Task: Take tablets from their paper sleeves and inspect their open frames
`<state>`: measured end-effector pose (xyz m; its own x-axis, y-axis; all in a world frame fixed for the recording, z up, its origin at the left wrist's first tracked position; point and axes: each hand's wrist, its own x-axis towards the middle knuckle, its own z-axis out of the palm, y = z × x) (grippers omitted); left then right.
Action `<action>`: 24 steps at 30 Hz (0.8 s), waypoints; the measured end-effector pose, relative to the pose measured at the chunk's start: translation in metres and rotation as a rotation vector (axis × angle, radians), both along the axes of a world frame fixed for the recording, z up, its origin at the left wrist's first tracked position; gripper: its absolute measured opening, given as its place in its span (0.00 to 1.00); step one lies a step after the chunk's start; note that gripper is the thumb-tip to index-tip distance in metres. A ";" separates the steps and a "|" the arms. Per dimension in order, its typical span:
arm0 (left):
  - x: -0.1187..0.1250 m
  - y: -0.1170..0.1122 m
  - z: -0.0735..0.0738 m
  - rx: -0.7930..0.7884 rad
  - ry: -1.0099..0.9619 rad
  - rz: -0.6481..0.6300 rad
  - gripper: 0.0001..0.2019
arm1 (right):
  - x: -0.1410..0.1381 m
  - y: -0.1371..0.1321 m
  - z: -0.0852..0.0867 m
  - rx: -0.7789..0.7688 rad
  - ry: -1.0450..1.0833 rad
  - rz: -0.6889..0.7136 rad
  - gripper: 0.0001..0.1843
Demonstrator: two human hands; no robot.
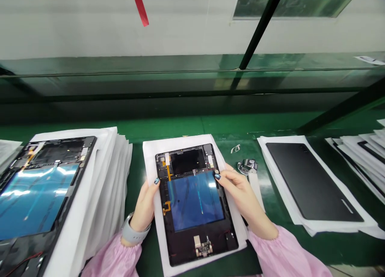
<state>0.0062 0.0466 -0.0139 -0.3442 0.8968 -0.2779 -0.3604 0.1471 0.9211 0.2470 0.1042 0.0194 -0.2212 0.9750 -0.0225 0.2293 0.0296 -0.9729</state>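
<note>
In front of me is a tablet (pixel 197 201) without its back cover, its blue battery and small circuit boards showing. Under it lies a white foam sheet (pixel 150 152). My left hand (pixel 146 203) grips the tablet's left edge, thumb on the frame and fingers hidden beneath. On the opposite edge, my right hand (pixel 237 191) holds it the same way, thumb near the upper right of the battery. Whether the tablet is lifted off the bench I cannot tell.
At left, another uncovered tablet (pixel 42 189) tops a stack of foam sheets (pixel 112 189). A black back cover (pixel 313 180) rests on foam at right, with another stack (pixel 361 160) beyond. A metal-ended white strap (pixel 249 166) and a paper scrap (pixel 235 148) lie on the green bench (pixel 192 126).
</note>
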 end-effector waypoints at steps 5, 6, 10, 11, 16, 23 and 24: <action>0.000 -0.001 -0.003 -0.052 -0.072 -0.042 0.30 | 0.002 -0.001 0.000 -0.025 0.014 -0.032 0.19; 0.000 -0.001 -0.003 -0.046 -0.081 -0.054 0.30 | 0.002 -0.002 0.001 -0.027 0.016 -0.043 0.19; 0.002 -0.001 0.001 -0.031 -0.122 -0.093 0.26 | 0.001 -0.003 0.004 -0.048 0.015 -0.059 0.19; 0.002 -0.001 0.002 -0.034 -0.133 -0.099 0.26 | 0.001 -0.003 0.005 -0.055 0.018 -0.057 0.19; 0.003 -0.001 0.007 -0.073 -0.157 -0.144 0.28 | 0.002 -0.001 0.000 -0.085 0.046 -0.071 0.19; 0.003 -0.002 0.009 -0.111 -0.098 -0.199 0.30 | 0.003 0.001 -0.005 -0.136 0.098 -0.060 0.19; 0.003 -0.002 0.010 -0.120 -0.110 -0.191 0.30 | 0.002 0.001 -0.005 -0.133 0.086 -0.064 0.19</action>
<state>0.0092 0.0449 -0.0034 -0.1332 0.9010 -0.4129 -0.4127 0.3283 0.8496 0.2492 0.1052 0.0147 -0.1652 0.9769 -0.1356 0.1422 -0.1125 -0.9834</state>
